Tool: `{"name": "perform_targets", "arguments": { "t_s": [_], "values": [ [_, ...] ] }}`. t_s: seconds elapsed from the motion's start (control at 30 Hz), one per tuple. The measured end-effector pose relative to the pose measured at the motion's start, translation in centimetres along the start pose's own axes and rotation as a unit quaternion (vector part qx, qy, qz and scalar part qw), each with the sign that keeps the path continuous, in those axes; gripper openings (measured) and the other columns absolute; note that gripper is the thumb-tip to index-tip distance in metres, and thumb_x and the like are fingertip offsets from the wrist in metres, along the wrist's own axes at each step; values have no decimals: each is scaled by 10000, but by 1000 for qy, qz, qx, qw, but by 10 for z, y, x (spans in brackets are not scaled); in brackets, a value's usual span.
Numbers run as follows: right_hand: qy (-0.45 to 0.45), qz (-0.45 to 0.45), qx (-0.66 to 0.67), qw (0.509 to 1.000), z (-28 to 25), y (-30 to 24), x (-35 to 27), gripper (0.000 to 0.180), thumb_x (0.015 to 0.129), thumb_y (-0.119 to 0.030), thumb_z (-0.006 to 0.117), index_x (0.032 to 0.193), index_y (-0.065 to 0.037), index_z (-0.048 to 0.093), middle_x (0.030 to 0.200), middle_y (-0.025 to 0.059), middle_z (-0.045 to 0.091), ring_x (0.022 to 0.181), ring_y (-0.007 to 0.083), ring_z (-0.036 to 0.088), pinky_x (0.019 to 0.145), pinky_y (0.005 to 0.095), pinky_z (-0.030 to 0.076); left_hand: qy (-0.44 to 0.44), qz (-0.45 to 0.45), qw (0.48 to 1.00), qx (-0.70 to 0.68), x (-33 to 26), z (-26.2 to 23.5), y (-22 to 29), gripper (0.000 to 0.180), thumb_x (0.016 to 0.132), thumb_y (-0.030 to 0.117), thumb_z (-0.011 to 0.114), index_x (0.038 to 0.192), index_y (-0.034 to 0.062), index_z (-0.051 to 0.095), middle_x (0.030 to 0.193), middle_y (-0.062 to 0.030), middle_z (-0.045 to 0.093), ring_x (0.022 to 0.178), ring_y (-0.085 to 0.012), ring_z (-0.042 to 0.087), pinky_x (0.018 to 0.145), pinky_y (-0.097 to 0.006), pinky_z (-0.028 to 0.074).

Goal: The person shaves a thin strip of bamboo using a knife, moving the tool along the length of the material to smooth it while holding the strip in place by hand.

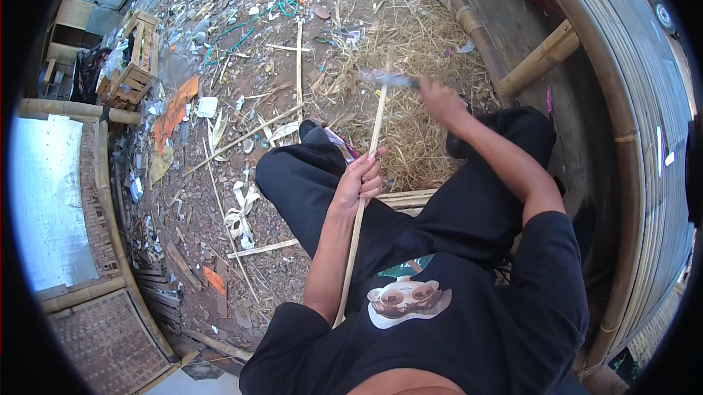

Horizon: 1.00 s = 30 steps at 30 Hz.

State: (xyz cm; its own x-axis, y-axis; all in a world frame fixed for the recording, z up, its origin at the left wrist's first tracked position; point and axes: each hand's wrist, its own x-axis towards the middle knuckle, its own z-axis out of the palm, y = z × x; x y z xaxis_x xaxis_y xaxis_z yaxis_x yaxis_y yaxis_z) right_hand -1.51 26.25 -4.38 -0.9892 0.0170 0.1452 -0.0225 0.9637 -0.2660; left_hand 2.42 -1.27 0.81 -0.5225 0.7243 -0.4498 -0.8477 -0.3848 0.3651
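Above the lap, hand-held bamboo stick (364,197)

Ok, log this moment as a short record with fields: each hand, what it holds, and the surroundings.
left hand: left hand gripping a long thin pale bamboo strip at mid-length
right hand: right hand holding a blurred knife blade against the strip's upper part
under the work: heap of dry straw-coloured shavings
ground: dirt littered with loose bamboo slats
right side: curved bamboo bench

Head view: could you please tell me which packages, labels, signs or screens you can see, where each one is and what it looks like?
Flat orange wrapper-like sheet: on the dirt, upper left, crumpled, orange.
Small white packet-like scrap: right beside it, squarish, white.
No signs or screens show.
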Motion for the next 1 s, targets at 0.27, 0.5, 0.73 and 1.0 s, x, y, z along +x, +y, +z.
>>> {"name": "perform_targets", "arguments": {
  "t_s": [0.27,0.5,0.73,1.0],
  "values": [
    [-47,-97,-22,994,5,-11,-9,239,971,-264,377,957,-26,397,670,179,587,598,338,636,464,440,501,23,-14,1000,12,3,-1,-1,283,989,156,386,1199,-19,457,569,54,250,390,-11,208,314,-167,179],
    [-36,-107,14,994,12,-23,-26,197,959,-236,404,963,-39,408,651,177,584,580,319,642,442,425,501,15,-21,1000,10,5,-6,-1,271,988,143,370,1185,-17,466,572,56,248,395,-14,209,313,-165,170],
    [-42,22,2,999,15,-20,-8,132,937,-162,395,982,-41,426,622,133,562,530,290,636,428,401,509,6,-39,999,13,8,-6,2,254,981,154,397,1164,-2,480,556,64,238,400,-19,212,322,-175,177],
    [-9,-23,-62,998,22,6,15,185,922,-218,455,968,-42,423,675,168,577,568,335,627,467,429,504,37,-64,996,49,16,4,0,234,985,156,386,1138,0,469,561,62,241,394,-24,208,326,-175,187]
  ]
}}
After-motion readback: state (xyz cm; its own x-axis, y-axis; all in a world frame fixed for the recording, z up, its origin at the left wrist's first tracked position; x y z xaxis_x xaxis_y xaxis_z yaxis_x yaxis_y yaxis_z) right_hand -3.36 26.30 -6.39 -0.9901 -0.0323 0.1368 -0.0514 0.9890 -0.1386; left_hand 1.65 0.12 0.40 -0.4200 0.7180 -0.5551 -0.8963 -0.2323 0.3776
